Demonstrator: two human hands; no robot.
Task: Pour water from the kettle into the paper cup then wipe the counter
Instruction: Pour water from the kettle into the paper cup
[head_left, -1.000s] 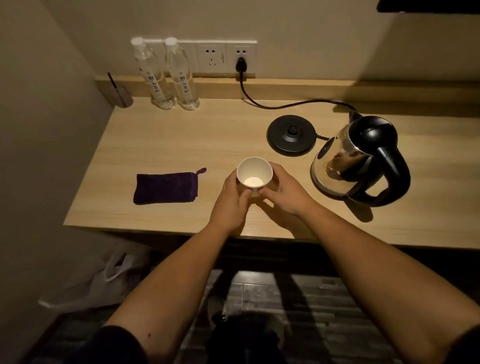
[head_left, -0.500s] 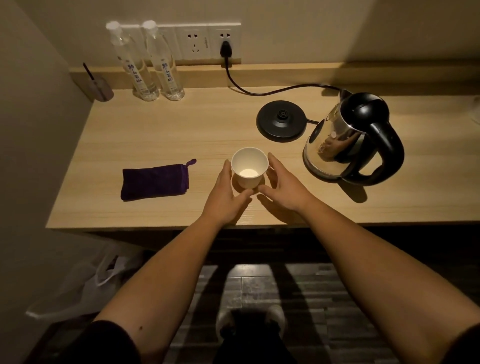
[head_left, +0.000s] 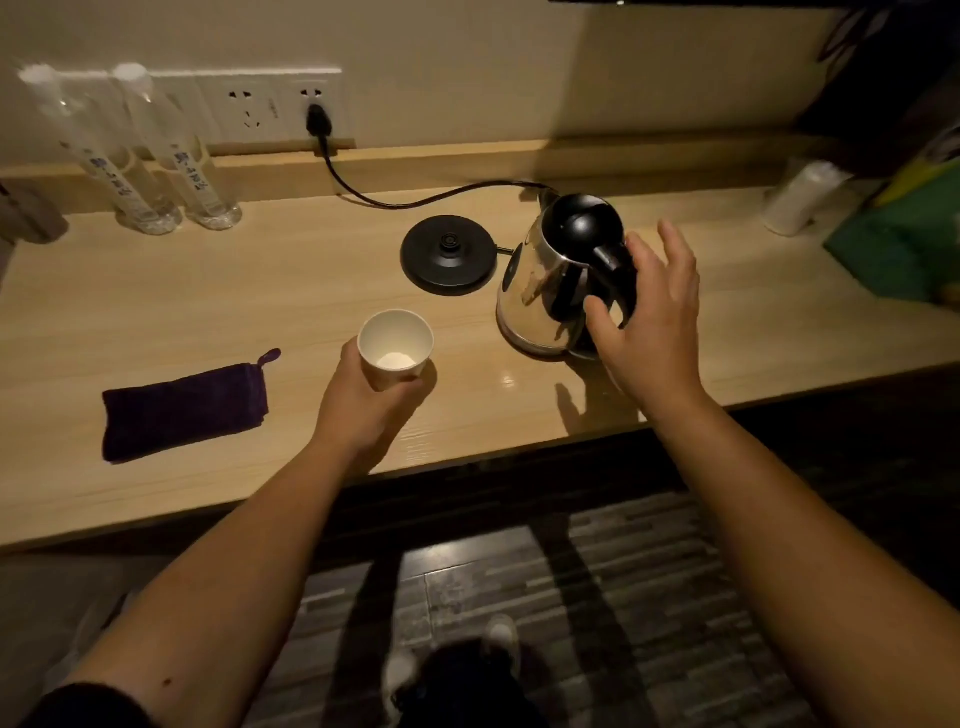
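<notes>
A white paper cup (head_left: 396, 345) stands upright near the front of the wooden counter (head_left: 260, 291), and my left hand (head_left: 363, 402) is wrapped around its lower part. A steel kettle (head_left: 550, 275) with a black lid and handle stands on the counter off its round black base (head_left: 448, 254). My right hand (head_left: 649, 317) is at the kettle's handle with fingers spread, the thumb near the handle's lower part. A folded dark purple cloth (head_left: 184, 405) lies flat to the left of the cup.
Two clear water bottles (head_left: 161, 156) stand at the back left under a wall socket (head_left: 270, 104), where the base's black cord (head_left: 374, 192) is plugged in. A white roll (head_left: 800, 197) and a green bag (head_left: 904, 234) sit at the far right. Dark floor lies below.
My right hand left the cup and moved right to the kettle's handle. My left hand closed around the cup. The view shifted right.
</notes>
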